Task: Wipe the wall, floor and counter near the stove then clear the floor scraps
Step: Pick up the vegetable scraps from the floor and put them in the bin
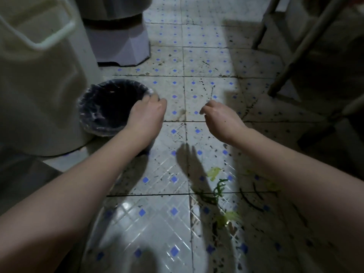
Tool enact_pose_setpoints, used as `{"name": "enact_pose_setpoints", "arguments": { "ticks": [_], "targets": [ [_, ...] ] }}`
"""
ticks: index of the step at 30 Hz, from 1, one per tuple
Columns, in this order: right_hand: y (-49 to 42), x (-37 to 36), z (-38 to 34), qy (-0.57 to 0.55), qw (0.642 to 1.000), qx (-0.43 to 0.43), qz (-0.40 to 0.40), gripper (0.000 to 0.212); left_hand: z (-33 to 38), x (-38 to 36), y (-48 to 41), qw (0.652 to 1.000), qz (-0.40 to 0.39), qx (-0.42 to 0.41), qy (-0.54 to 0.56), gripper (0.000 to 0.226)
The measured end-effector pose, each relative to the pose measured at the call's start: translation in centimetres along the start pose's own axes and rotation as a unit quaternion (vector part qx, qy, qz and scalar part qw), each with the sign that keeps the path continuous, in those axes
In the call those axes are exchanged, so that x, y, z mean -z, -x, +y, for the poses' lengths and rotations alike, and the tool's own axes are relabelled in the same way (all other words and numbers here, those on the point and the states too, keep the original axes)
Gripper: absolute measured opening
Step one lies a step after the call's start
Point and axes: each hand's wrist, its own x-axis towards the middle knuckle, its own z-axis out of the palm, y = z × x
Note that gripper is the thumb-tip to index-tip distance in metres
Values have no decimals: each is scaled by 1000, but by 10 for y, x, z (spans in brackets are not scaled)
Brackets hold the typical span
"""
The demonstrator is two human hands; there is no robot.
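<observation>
- Floor scraps [218, 191]: green stems and pale yellow-green leaf bits lying on the floor [173, 203] in the lower right of the view, partly under the right forearm; dark thin stems beside them.
- Floor surface: pale glossy tiles with small blue diamonds and a diagonal line pattern, dark grout lines, many dark specks and smears, densest toward the right. Glare patch on the near tiles.
- Bin [110, 107]: small, round, dark, lined with a clear bag; stands on the floor at left, against a large pale container [39, 85]. A pale angular base [122, 46] stands behind it.
- Right side of room: slanted metal legs [291, 54] of a stand, deep shadow beyond.
- Left hand [147, 113]: at the bin's right rim, fingers curled over the bag edge; whether they grip it, cannot tell.
- Right hand [218, 117]: held above the floor, well apart from the scraps, fingers pinched narrow on a thin stalk [211, 93] pointing up and away.
</observation>
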Motion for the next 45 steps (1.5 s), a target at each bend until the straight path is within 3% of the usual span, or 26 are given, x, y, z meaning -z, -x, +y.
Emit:
{"name": "enact_pose_setpoints", "arguments": {
  "ticks": [10,13,18,22,26,30,36,42,45],
  "targets": [
    [85,-8,68,-24,986,-162,-22,23,78,-35,1,994,-31,-109,3,26],
    [107,-20,79,-73,979,-191,-12,17,94,-48,6,989,-53,-137,0,24],
    [142,-43,96,-164,957,-233,-62,7,114,-75,18,975,-100,-195,-41,34],
    [163,-60,103,-122,941,-289,-128,32,128,-100,32,961,-126,-239,-52,39],
    [177,-72,111,-92,928,-305,-191,34,137,-118,42,952,-152,-260,-51,33],
    [188,-82,118,-115,920,-322,-192,31,145,-129,46,949,-172,-262,-43,30],
    [198,-100,125,-116,920,-277,-252,49,160,-144,48,946,-187,-264,-16,33],
    [193,-117,130,-109,922,-274,-250,47,166,-154,47,948,-192,-252,23,34],
    [191,-123,132,-104,920,-284,-250,48,169,-158,47,946,-205,-250,32,46]
  ]
}}
